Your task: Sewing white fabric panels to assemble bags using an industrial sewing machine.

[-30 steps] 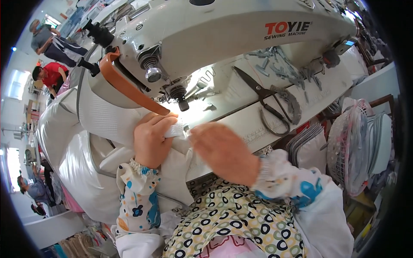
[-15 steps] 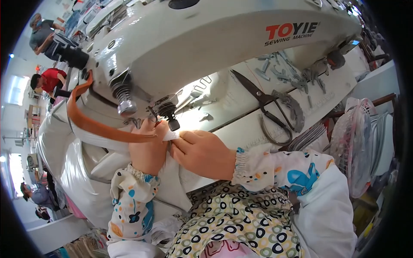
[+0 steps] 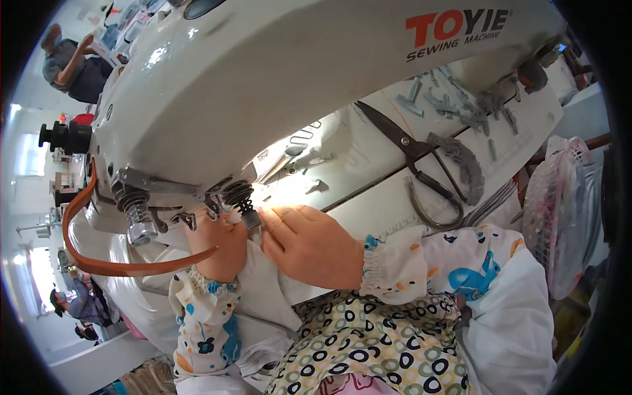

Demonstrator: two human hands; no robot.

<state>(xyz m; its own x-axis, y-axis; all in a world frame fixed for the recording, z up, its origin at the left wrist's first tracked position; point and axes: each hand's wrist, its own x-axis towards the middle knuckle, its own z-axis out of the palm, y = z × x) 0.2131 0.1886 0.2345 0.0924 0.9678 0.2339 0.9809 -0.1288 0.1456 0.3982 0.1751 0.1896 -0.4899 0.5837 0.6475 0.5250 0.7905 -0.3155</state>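
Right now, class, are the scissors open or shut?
Shut: the scissors' blades lie together, tapering to a single point.

Glare bleaches the smooth white counter (image 3: 352,155) just beyond the bare hands (image 3: 315,249); above them, the curved white sewing machine (image 3: 283,85) is dimmer. Fisheye edges bend and darken.

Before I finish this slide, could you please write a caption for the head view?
Left hand and right hand close together at a white sewing machine, dark scissors lying to the right.
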